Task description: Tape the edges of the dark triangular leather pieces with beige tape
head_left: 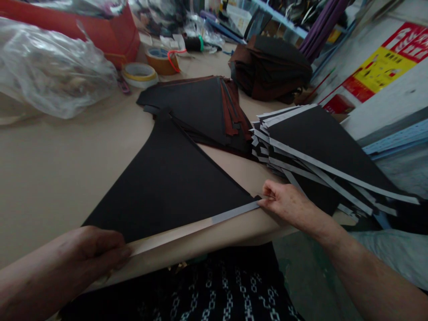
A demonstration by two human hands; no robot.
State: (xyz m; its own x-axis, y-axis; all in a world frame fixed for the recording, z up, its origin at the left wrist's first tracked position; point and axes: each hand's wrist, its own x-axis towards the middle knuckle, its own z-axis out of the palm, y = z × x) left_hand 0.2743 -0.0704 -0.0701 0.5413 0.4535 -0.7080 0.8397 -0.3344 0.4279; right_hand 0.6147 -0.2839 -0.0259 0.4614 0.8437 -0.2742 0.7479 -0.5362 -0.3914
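A large black cut sheet [170, 183] lies flat on the beige table [56, 169], its near edge along the table's front. A pale strip [187, 227] runs along that edge, grey at its right end. My left hand [96, 252] presses its closed fingers on the strip's left end at the sheet's near corner. My right hand [287, 203] pinches the grey right end of the strip at the sheet's right corner.
A fanned stack of black sheets with grey strips [321, 151] lies to the right. More black and brown pieces [207, 107] lie behind, with folded dark material [270, 67] beyond. Tape rolls [140, 73], a crumpled plastic bag [50, 71] and a red box [110, 31] sit at the back left.
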